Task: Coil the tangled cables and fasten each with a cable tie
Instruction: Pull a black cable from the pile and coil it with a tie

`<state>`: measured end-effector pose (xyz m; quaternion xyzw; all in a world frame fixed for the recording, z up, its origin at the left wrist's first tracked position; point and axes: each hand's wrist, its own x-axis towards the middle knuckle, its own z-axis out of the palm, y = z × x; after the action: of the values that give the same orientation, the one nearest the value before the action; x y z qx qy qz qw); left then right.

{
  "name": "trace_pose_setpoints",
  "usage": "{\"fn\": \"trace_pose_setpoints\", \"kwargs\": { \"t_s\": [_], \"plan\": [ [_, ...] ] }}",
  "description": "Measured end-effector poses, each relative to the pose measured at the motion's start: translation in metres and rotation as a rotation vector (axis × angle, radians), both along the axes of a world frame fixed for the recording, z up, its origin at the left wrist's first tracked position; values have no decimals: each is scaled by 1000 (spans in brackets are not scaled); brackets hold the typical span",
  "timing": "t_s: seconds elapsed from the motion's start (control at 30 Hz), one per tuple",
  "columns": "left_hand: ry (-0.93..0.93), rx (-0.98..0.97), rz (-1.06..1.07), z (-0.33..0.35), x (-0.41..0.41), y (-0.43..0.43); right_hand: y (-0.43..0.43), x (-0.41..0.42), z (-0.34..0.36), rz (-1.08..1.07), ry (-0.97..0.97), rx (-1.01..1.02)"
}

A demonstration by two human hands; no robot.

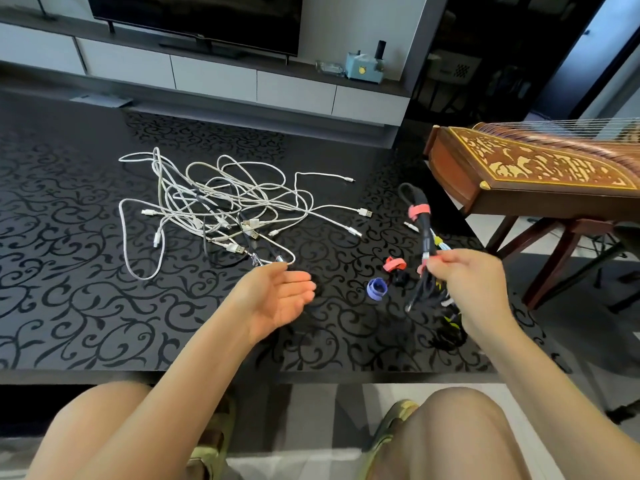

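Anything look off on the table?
Only the expected mess: white cables lie in a tangled heap on the table. Right hand grips a black bundle bound by a red tie. Nothing looks damaged or spilled.

No legible text, brand, number or sign on the cables (214,209), cable ties (394,264) or television (194,19).

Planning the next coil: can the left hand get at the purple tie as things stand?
Probably yes. The left hand is open and holds nothing; the purple tie lies uncovered just to its right, with nothing between them. The right hand grips the black bundle further right.
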<state>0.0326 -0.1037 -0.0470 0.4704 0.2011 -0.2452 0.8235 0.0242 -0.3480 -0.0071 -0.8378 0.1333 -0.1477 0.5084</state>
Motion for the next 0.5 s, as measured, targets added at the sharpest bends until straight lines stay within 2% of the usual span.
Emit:
{"fn": "trace_pose_setpoints", "kwargs": {
  "t_s": [0.13,0.3,0.5],
  "plan": [
    [2,31,108,1,9,3,-14,63,5,-148,115,-95],
    [-61,160,132,0,19,-1,-6,134,-3,-191,248,-517],
    [-98,282,196,-1,32,-6,2,164,-24,-158,323,-825]
  ]
}}
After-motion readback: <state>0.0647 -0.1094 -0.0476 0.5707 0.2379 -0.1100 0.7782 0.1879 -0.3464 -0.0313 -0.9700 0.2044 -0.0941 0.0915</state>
